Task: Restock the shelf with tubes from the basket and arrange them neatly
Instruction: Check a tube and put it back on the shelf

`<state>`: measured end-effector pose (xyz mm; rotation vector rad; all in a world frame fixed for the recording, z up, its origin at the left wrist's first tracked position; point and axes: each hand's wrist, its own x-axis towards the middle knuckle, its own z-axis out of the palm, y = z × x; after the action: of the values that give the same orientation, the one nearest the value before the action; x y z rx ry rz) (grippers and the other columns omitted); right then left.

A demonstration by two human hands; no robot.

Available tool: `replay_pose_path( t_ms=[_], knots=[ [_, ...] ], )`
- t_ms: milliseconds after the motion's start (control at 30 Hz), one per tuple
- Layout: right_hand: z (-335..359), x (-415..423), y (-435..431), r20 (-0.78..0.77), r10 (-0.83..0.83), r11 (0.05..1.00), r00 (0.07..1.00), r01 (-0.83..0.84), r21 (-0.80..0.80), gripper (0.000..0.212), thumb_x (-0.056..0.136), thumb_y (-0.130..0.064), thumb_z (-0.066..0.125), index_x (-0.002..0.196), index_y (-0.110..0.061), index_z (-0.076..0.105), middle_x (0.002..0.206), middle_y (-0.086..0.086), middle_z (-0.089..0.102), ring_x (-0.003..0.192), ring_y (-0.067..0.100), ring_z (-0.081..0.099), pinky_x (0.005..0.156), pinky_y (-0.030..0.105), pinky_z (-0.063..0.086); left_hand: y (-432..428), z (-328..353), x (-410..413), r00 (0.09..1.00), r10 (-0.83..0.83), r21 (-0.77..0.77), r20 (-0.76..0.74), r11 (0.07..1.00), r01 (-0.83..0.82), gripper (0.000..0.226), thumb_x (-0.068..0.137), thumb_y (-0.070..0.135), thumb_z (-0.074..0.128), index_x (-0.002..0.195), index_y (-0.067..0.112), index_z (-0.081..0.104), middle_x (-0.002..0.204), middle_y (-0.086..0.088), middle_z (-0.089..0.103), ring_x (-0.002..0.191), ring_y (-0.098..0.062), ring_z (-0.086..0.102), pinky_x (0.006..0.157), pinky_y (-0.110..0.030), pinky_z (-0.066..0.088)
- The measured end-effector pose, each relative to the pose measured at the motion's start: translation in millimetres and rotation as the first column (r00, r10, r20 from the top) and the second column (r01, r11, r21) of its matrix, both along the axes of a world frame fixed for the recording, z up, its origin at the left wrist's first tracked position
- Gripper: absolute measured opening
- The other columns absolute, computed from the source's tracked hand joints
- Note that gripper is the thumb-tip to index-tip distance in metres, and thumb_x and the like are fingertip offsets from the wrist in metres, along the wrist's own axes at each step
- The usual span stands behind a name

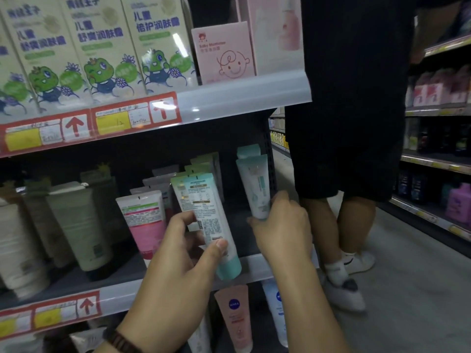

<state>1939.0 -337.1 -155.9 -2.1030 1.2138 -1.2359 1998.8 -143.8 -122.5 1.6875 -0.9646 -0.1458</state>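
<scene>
- Head view: the left hand (183,250) gripped a teal-capped tube (209,212) between thumb and fingers, tilted, just in front of the middle shelf (122,295)
- The right hand (283,225) clasped the lower end of a pale green tube (254,184), held upright at that shelf's right end

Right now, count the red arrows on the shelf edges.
3. On the upper shelf edge, an arrow at left and an arrow right of it. On the lower shelf edge, an arrow at left. Others may be hidden behind the arms or out of frame.
</scene>
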Motion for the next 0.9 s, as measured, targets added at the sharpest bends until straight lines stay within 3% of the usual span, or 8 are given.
replay_pose_path(
  t_ms=[133, 300, 400, 467, 600, 733, 833, 900],
  knots=[
    [2, 0, 1, 0.003, 0.004, 1.0, 1.0, -0.004, 0.022, 0.056, 0.084, -0.045, 0.092, 0.119, -0.016, 0.058, 0.116, 0.011, 0.071, 0.11, 0.034, 0.069, 0.087, 0.049, 0.063, 2, 3, -1, 0.999, -0.031, 0.044, -0.006, 0.999, 0.032, 0.05, 0.105, 0.027, 0.071, 0.146, 0.046, 0.049, 0.115, 0.035, 0.077, 0.108, 0.014, 0.072, 0.078, -0.009, 0.058],
    [16, -19, 8, 0.159, 0.026, 1.0, 0.987, -0.023, -0.017, 0.051, 0.095, -0.045, 0.08, 0.131, -0.019, 0.057, 0.119, 0.007, 0.066, 0.11, 0.028, 0.065, 0.09, 0.051, 0.061, 2, 0, 5, 0.996, -0.07, 0.034, -0.057, 0.997, 0.072, 0.055, 0.108, 0.027, 0.066, 0.154, 0.05, 0.047, 0.129, 0.018, 0.078, 0.12, -0.004, 0.074, 0.102, -0.04, 0.062],
    [36, -45, 15, 0.28, 0.212, 0.975, 0.936, -0.22, -0.003, 0.033, 0.098, -0.032, 0.076, 0.128, -0.032, 0.063, 0.113, -0.01, 0.072, 0.099, 0.006, 0.069, 0.083, 0.032, 0.062, -3, -3, 3, 0.981, -0.121, 0.011, -0.152, 0.992, 0.124, 0.058, 0.109, 0.028, 0.067, 0.157, 0.054, 0.047, 0.139, 0.012, 0.074, 0.127, -0.012, 0.073, 0.107, -0.052, 0.06],
    [46, -62, 22, 0.323, 0.434, 0.879, 0.841, -0.474, 0.052, 0.034, 0.094, -0.033, 0.075, 0.127, -0.04, 0.068, 0.109, -0.013, 0.076, 0.099, 0.004, 0.073, 0.085, 0.03, 0.062, -8, -2, -1, 0.98, -0.144, -0.02, -0.137, 0.99, 0.142, 0.055, 0.109, 0.03, 0.066, 0.156, 0.053, 0.05, 0.146, 0.016, 0.069, 0.134, -0.011, 0.069, 0.113, -0.054, 0.056],
    [53, -79, 35, 0.268, 0.755, 0.583, 0.599, -0.799, 0.146, 0.034, 0.101, -0.029, 0.076, 0.134, -0.037, 0.074, 0.12, -0.014, 0.081, 0.113, 0.008, 0.077, 0.092, 0.034, 0.061, -17, 8, -17, 0.966, -0.237, -0.081, -0.107, 0.97, 0.229, 0.047, 0.113, 0.012, 0.056, 0.129, 0.055, 0.064, 0.132, 0.03, 0.074, 0.13, -0.004, 0.07, 0.113, -0.042, 0.058],
    [49, -88, 32, 0.267, 0.729, 0.637, 0.63, -0.768, 0.075, 0.042, 0.101, -0.013, 0.079, 0.135, -0.036, 0.072, 0.118, -0.008, 0.082, 0.111, 0.013, 0.079, 0.099, 0.046, 0.065, -23, 13, -27, 0.965, -0.256, -0.089, -0.056, 0.964, 0.25, 0.049, 0.113, 0.005, 0.053, 0.134, 0.049, 0.06, 0.124, 0.038, 0.074, 0.123, 0.01, 0.068, 0.108, -0.018, 0.055],
    [44, -100, 28, 0.339, 0.747, 0.582, 0.571, -0.809, 0.082, 0.05, 0.095, -0.007, 0.084, 0.136, -0.034, 0.07, 0.12, -0.001, 0.082, 0.115, 0.019, 0.079, 0.099, 0.049, 0.066, -24, 13, -31, 0.954, -0.301, -0.096, -0.018, 0.95, 0.298, 0.053, 0.113, 0.003, 0.054, 0.154, 0.037, 0.056, 0.135, 0.028, 0.073, 0.13, 0.005, 0.067, 0.109, -0.022, 0.056],
    [43, -103, 28, 0.369, 0.716, 0.618, 0.592, -0.784, 0.058, 0.053, 0.092, -0.011, 0.089, 0.137, -0.031, 0.07, 0.12, -0.001, 0.082, 0.115, 0.02, 0.079, 0.097, 0.05, 0.066, -25, 14, -33, 0.955, -0.295, -0.124, 0.015, 0.948, 0.294, 0.055, 0.112, 0.004, 0.057, 0.159, 0.032, 0.054, 0.139, 0.023, 0.073, 0.131, 0.004, 0.066, 0.109, -0.02, 0.055]
  ],
)
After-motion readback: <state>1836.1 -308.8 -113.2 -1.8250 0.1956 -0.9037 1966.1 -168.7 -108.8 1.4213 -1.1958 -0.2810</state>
